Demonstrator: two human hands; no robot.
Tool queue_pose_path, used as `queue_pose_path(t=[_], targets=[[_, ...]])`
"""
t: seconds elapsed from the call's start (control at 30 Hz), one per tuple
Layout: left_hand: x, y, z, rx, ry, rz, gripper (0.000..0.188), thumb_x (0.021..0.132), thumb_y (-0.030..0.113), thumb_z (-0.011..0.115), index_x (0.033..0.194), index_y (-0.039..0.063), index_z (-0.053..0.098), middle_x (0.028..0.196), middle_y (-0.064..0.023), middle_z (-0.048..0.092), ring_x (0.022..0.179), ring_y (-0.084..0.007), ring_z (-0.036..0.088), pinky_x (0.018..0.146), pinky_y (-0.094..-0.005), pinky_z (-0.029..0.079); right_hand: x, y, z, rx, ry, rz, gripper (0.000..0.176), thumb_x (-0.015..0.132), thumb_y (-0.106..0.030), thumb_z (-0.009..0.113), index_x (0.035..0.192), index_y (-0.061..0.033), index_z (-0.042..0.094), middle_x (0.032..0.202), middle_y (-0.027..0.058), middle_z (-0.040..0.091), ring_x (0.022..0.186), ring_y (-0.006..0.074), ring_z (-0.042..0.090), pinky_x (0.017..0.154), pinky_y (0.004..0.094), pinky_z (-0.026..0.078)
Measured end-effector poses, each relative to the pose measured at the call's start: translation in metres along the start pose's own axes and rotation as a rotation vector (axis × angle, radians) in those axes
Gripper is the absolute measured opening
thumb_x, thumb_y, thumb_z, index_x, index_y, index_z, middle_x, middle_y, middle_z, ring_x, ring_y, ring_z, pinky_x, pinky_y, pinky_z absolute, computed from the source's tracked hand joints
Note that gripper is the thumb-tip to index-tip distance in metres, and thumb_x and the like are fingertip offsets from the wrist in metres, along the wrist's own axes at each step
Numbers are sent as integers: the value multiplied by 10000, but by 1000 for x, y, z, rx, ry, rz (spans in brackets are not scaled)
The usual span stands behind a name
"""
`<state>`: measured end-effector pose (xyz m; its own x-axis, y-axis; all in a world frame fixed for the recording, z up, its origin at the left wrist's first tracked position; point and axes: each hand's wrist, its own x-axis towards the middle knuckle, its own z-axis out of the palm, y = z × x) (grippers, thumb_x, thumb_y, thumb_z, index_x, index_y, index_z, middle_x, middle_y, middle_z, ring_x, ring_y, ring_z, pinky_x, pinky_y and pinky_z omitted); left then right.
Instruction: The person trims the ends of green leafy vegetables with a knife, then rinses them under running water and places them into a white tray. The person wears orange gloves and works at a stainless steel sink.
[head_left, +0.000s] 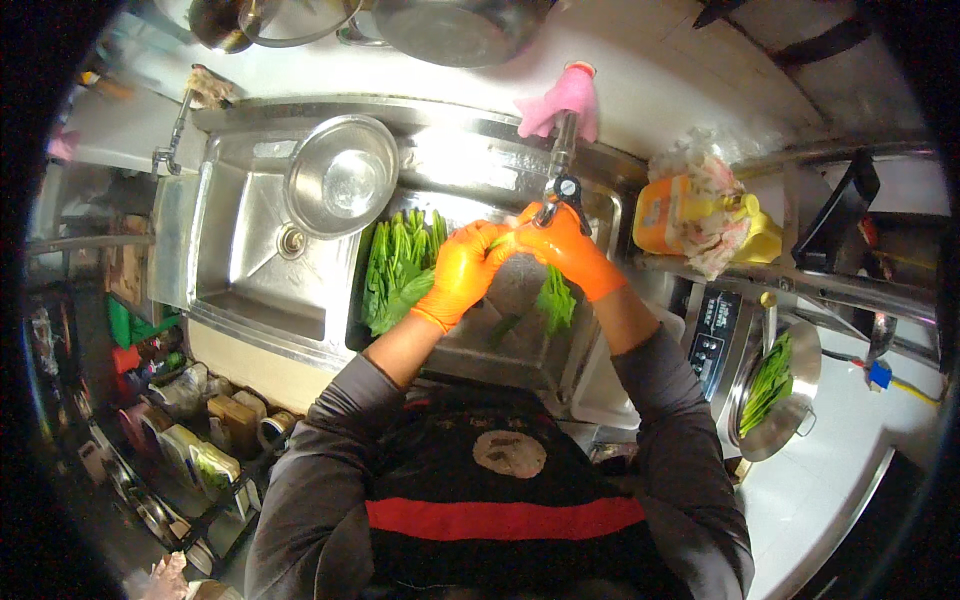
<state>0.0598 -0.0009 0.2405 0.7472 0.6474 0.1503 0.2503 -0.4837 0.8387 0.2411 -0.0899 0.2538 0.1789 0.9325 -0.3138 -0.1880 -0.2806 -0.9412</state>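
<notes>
Both of my hands wear orange gloves and meet under the metal faucet (561, 161) over the right sink basin (480, 352). My right hand (559, 244) is closed around leafy greens (556, 300), whose leaves hang below the palm. Pinched in the fingers of my left hand (466, 264) is a pale green stem end (501, 240) that runs between the two hands. Left of that hand lies a bunch of leafy greens (401, 277) with long stems, partly covered by my glove. Whether water is running cannot be made out.
A steel bowl (341, 176) rests tilted over the left basin (255, 225) and the divider. Pink cloth (566, 101) wraps the faucet's base. Yellow-orange containers (664, 214) stand right of the sink. Farther right, a steel pan (799, 405) holds more greens (769, 382) beside a control panel (714, 334).
</notes>
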Motion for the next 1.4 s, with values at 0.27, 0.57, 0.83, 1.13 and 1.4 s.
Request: queue_pose_path(t=[0.27,0.57,0.83,1.13,1.4], targets=[[2,-6,3,-62,9,-8,237,890,236,792,1063,79,752,917,-133,711,848,-340,685,745,-411,539,6,1,-2,-106,27,65,124,938,-167,709,986,-53,699,748,7,627,590,77,548,497,240,393],[-3,-16,11,270,121,154,200,840,189,794,999,107,704,918,-97,671,882,-345,645,797,-461,500,6,2,-3,109,-75,114,183,953,-203,689,1005,-29,710,767,31,669,582,89,563,498,227,384],[-4,-14,12,247,115,74,231,824,182,801,1014,100,697,964,-109,690,913,-366,655,811,-467,514,5,2,7,-216,11,-82,140,928,-148,733,999,-29,718,805,26,691,655,106,616,550,250,442],[2,-2,4,-124,-35,-316,175,855,126,798,978,33,714,865,-130,731,733,-258,677,712,-370,542,4,5,7,-324,61,-201,181,957,-168,722,865,-30,650,800,28,658,739,143,611,638,338,495],[0,-6,4,-184,-88,-330,185,913,141,771,1026,5,719,894,-110,750,775,-160,672,745,-321,542,1,6,2,-97,136,-149,72,969,-94,684,953,-25,677,888,46,682,845,137,640,756,316,518]])
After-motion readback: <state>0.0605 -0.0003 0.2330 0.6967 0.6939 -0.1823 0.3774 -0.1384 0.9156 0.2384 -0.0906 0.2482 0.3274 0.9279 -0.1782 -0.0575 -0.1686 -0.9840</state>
